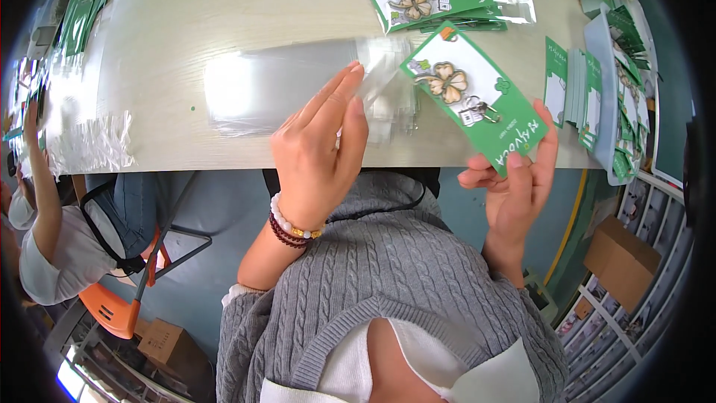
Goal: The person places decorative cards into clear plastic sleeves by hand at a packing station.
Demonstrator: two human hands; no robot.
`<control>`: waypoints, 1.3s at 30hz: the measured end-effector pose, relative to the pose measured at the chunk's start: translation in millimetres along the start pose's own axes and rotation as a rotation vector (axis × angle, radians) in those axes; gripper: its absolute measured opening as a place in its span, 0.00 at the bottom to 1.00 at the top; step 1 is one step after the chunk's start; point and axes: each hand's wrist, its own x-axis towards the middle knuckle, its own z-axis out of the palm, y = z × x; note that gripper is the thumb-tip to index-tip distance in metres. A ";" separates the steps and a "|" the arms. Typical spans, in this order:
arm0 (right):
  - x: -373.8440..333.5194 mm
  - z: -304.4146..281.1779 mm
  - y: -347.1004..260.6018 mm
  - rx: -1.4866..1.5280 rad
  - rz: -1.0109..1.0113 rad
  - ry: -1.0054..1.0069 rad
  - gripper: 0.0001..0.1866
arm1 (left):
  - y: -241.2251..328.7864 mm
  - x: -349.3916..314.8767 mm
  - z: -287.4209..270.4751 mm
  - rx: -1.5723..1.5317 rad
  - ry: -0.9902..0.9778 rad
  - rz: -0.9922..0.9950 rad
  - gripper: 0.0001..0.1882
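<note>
We hold the card in our right hand, pinched at its near end between thumb and fingers. Its long side slants, with the far end up and to the left. The clear bags lie flat on the table, left of the card, their long side running left to right. Our left hand is nearer the bags, over their right part, fingers straight; we cannot tell if it pinches one.
</note>
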 end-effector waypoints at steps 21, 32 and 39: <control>-10.5 18.3 5.3 0.087 0.193 -0.247 0.32 | 4.1 -5.8 8.2 -0.050 -0.047 0.137 0.20; 0.8 13.7 11.8 0.078 0.283 -0.338 0.31 | -3.9 -8.2 10.2 -0.114 -0.113 0.163 0.16; 10.4 4.8 0.6 0.038 0.301 -0.383 0.31 | -6.2 -6.6 9.7 -0.060 -0.117 0.365 0.19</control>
